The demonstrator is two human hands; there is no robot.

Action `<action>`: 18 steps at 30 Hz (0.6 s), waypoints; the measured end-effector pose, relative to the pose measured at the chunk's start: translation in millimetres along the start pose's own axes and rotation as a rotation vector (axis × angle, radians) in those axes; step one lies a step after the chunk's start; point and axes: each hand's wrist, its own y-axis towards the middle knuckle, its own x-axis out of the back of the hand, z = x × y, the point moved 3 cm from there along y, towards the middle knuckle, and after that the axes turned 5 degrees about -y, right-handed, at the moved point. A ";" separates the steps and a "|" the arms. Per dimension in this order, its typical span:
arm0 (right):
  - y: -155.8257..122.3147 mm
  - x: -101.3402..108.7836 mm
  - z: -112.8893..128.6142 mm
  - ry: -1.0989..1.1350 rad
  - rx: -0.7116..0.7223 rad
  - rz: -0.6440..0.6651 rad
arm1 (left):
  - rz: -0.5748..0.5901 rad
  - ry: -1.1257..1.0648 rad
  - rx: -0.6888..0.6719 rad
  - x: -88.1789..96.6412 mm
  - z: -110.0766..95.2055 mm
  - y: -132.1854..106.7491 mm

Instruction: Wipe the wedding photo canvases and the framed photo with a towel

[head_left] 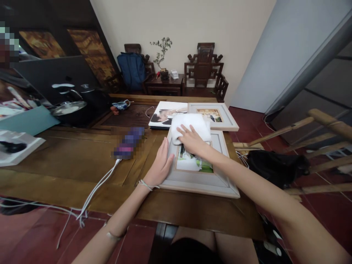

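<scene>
A picture frame [198, 183] with a wide pale border lies face up on the wooden table in front of me. My right hand [191, 139] presses a folded white cloth [189, 123] onto the upper part of the frame, its fingers spread over the cloth. Against the frame's left edge rests my left hand [161, 165], fingers stretched out. Behind the cloth are a second pale picture frame [229, 117] and, to its left, a white-bordered photo album or print [162, 110], partly covered by the cloth.
On the table [77, 165], a charging phone [128, 143] with white cables lies left of my hands. A lidded black pot [68, 110] and a laptop [55, 77] stand farther left. Wooden chairs [205, 69] and a potted plant [164, 73] are behind; a wooden rack [327, 121] is right.
</scene>
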 end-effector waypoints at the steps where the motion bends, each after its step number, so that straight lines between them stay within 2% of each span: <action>1: -4.8 1.7 -5.8 -0.009 -0.011 0.026 | 0.003 0.004 0.005 -0.4 1.0 0.2; 4: -25.5 9.0 -28.4 -0.039 -0.043 0.096 | 0.000 0.027 -0.017 -1.3 2.6 0.8; 8: -66.8 16.3 -61.3 -0.095 -0.121 0.153 | 0.001 0.037 -0.071 -1.9 2.6 1.2; 11: -102.2 18.8 -69.2 -0.100 -0.159 0.157 | -0.003 0.004 -0.096 -1.5 2.5 1.7; 14: -137.7 27.0 -48.9 -0.007 -0.125 0.123 | 0.017 0.000 -0.125 -2.2 3.2 2.1; 18: -178.4 48.0 0.5 0.157 -0.069 0.157 | 0.046 0.066 -0.143 -3.9 5.4 2.3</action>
